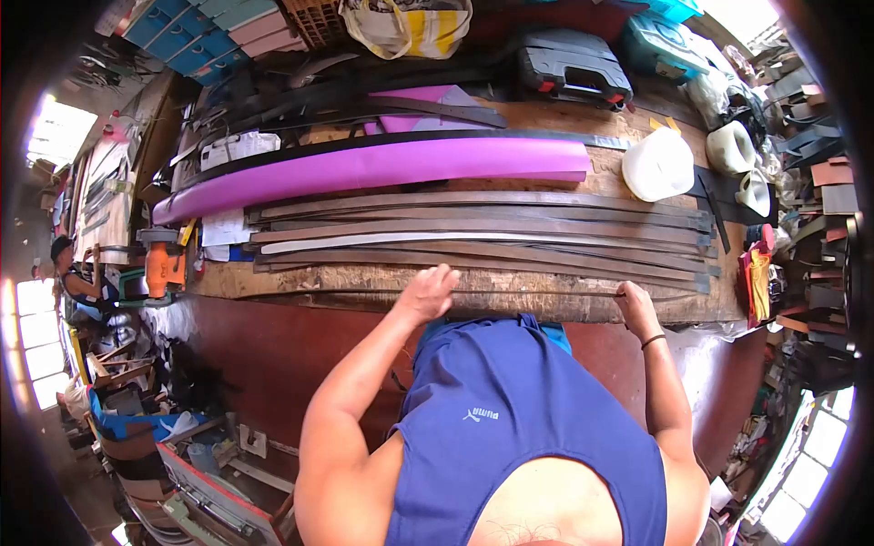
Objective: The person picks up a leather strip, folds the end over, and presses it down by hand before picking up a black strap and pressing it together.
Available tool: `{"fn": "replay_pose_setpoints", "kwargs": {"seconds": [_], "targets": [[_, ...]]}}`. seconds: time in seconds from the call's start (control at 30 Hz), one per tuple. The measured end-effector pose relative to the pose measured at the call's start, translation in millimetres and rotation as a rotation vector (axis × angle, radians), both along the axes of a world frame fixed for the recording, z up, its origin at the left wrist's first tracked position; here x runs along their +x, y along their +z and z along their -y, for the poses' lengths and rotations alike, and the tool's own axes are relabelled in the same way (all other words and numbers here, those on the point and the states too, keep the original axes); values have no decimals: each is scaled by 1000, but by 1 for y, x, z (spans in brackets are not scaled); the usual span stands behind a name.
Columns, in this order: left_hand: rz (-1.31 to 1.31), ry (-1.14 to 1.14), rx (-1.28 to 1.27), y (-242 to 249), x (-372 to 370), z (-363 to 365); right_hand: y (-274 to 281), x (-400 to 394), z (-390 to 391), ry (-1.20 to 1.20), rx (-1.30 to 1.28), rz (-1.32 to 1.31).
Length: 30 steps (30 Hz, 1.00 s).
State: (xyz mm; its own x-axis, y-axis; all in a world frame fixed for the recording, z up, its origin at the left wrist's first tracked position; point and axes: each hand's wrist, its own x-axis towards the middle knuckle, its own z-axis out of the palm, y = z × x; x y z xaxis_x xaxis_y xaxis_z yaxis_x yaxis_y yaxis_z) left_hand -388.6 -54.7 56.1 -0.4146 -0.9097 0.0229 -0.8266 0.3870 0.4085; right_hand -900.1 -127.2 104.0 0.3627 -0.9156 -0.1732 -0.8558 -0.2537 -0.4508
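Observation:
A thin, long dark strip (537, 293) lies along the front edge of the wooden workbench (273, 280). My left hand (428, 293) rests on it with fingers curled down over the strip near its middle. My right hand (635, 308) pinches the same strip further right, a black band on its wrist. Just behind the hands lies a stack of several long, dark, slightly curved strips (473, 232), one of them pale (364, 241). My blue sleeveless shirt fills the lower part of the view.
A long purple board (382, 164) lies behind the stack. White plastic jugs (657, 164) stand at the right, and an orange power tool (166, 264) sits at the bench's left end. A black tool case (574, 68) is at the back. Another person (77, 284) is at the far left.

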Motion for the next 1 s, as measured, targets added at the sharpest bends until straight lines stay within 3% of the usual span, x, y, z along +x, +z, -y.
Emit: {"fn": "replay_pose_setpoints", "kwargs": {"seconds": [0.1,0.17,0.3,0.37,0.4,0.43,0.53,0.67,0.77,0.83,0.87,1.0], "targets": [[93,47,30,-1,71,-3,49,18,14,-94,3,74],[158,157,89,17,116,-12,93,36,35,-17,-72,54],[87,312,57,30,189,-36,171,69,89,72,-351,-88],[213,463,225,62,232,-32,200,79,122,100,-471,-128],[192,476,-185,67,252,-36,213,82,139,101,-480,-160],[192,519,-267,94,271,-25,221,86,157,104,-489,-191],[550,627,-506,137,354,-7,219,98,217,128,-606,-170],[683,678,-631,179,427,52,189,138,294,121,-661,-75],[774,702,-638,158,482,91,162,183,324,140,-570,21],[817,675,-524,122,515,109,124,190,338,208,-561,-67],[879,738,-335,106,513,117,112,195,340,256,-549,-51],[949,954,203,73,461,143,78,163,323,135,-662,-332]]}}
